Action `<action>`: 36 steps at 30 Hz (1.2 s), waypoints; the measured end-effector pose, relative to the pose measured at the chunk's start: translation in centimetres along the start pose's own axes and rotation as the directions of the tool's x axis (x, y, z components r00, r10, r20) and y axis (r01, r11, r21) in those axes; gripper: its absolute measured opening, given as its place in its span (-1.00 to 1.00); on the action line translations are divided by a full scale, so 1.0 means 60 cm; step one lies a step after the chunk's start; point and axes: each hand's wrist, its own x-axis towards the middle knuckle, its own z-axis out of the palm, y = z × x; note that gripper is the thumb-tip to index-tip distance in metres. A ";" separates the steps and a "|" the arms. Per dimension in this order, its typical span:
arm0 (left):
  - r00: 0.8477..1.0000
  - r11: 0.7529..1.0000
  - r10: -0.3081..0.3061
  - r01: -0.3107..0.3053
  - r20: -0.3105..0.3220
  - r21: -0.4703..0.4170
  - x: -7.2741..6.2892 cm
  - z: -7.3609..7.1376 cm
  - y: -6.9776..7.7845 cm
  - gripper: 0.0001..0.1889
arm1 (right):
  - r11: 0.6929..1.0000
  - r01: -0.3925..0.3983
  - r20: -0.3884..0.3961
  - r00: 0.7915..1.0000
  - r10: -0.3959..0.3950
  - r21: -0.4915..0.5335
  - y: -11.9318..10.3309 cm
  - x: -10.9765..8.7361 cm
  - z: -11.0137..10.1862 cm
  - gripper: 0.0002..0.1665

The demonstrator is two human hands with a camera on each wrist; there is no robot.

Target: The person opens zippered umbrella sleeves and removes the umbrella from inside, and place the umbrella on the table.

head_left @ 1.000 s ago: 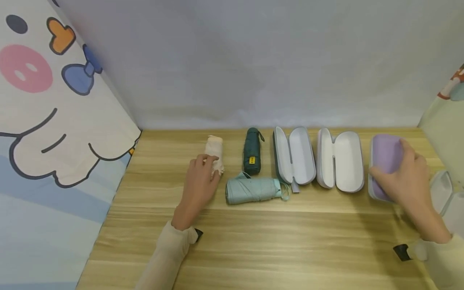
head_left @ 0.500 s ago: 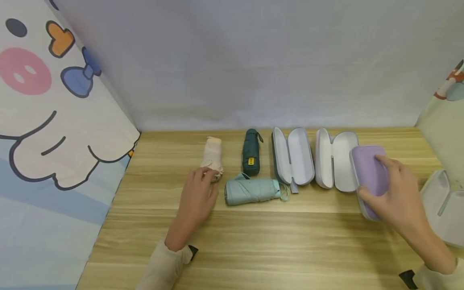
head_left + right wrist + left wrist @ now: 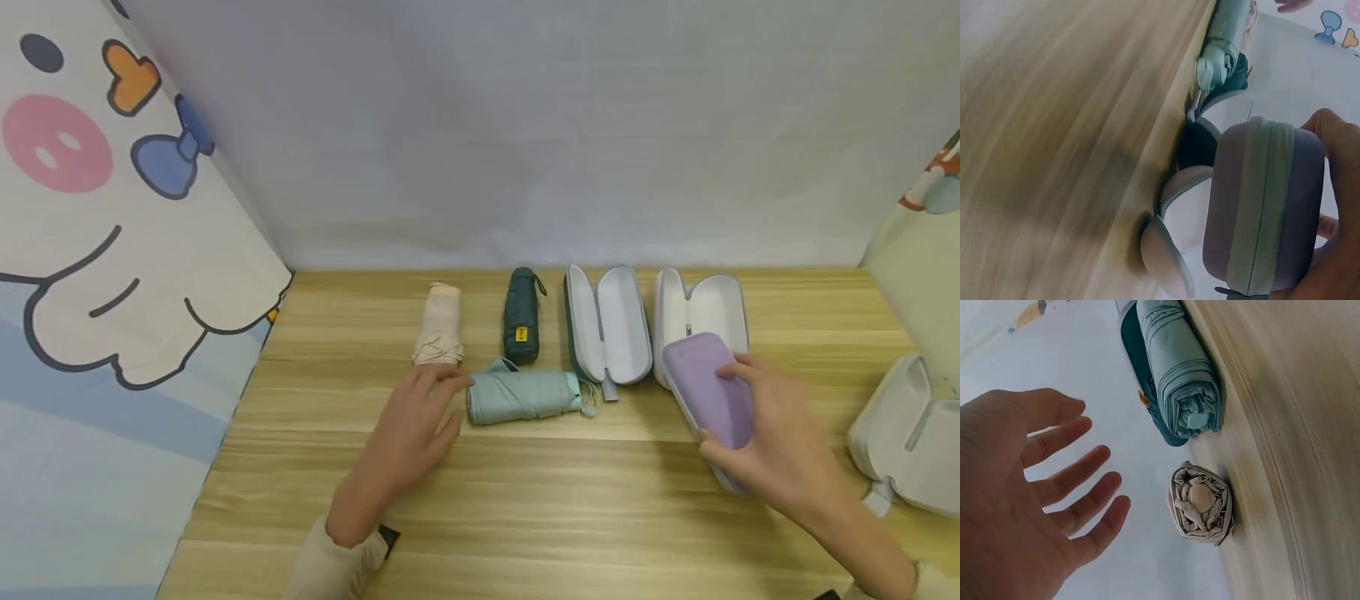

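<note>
- Your right hand [image 3: 783,442] grips the purple case [image 3: 701,379] by its sides, above the table [image 3: 570,517], near an open case [image 3: 717,308].
- Your left hand [image 3: 408,429] has fingers loosely spread, near the cream umbrella [image 3: 440,325] and the blue umbrella [image 3: 521,397].

Cartoon-print cloth [image 3: 127,283] at left; pale backdrop [image 3: 517,133] behind wood-grain tabletop [image 3: 555,508].

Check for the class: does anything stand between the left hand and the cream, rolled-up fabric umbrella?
Nothing visible stands between the left hand and the cream, rolled-up fabric umbrella; the left wrist view shows only a gap past the fingers. The pale teal, rolled fabric umbrella lies right of that path, not across it.
</note>
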 end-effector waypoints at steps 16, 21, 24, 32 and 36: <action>0.972 0.974 0.223 -0.219 0.079 -0.053 -0.003 0.021 0.041 -0.41 | 0.965 0.260 0.109 0.959 -0.260 0.015 -0.036 -0.033 0.051 -0.19; 0.960 0.964 0.253 -0.240 0.120 -0.110 -0.002 0.031 0.056 -0.34 | 0.938 0.346 0.131 0.929 -0.347 0.027 -0.047 -0.038 0.063 -0.18; 0.953 0.958 0.268 -0.248 0.141 -0.142 0.000 0.037 0.065 -0.29 | 0.926 0.376 0.145 0.915 -0.378 0.038 -0.055 -0.040 0.066 -0.17; 0.935 0.955 0.278 -0.245 0.221 -0.167 0.007 0.054 0.090 -0.07 | 0.910 0.405 0.244 0.877 -0.413 0.087 -0.074 -0.047 0.070 -0.19; 0.927 0.951 0.289 -0.249 0.239 -0.183 0.005 0.062 0.098 -0.01 | 0.889 0.442 0.282 0.844 -0.456 0.117 -0.085 -0.050 0.076 -0.25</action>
